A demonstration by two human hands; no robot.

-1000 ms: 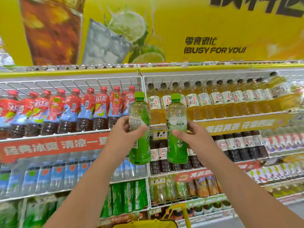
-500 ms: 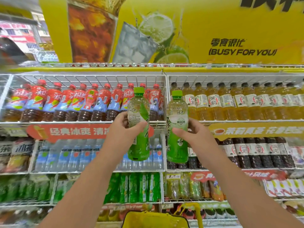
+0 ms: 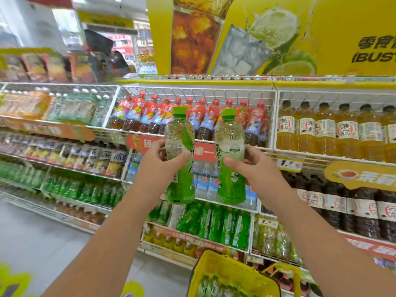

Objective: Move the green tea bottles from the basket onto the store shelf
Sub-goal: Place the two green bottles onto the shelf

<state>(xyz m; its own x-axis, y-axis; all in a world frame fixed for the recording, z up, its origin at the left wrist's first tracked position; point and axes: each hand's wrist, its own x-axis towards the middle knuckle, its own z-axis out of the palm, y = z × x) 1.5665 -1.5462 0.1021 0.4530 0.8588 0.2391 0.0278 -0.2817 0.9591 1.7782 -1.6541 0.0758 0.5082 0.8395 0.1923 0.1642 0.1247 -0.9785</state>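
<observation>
You've got one green tea bottle in each hand. Left hand [image 3: 159,166] grips the left bottle [image 3: 180,155] at mid-label, thumb across the front and fingers curled behind. Right hand [image 3: 249,168] is clamped on the right bottle [image 3: 230,155] the same way, thumb tip on the front. Both bottles stand upright, caps above your fingers, bases hanging below your palms, close side by side but apart.

Change versus the earlier frames: your view has swung left along the aisle. The red-capped bottles [image 3: 192,116] now sit directly behind your fingertips, where the amber tea bottles [image 3: 325,129] were a second ago; those are now off to the right of your right hand. Grip and bottle spacing are unchanged.

Meaning, as I read it: you're still carrying and scanning, nothing placed yet. The matching green bottle row [image 3: 214,224] is on a lower tier, below your wrists, so that looks like the target slot. The yellow basket [image 3: 216,259] sits further below, near your right forearm, with more green bottles in it, so more trips remain.
</observation>
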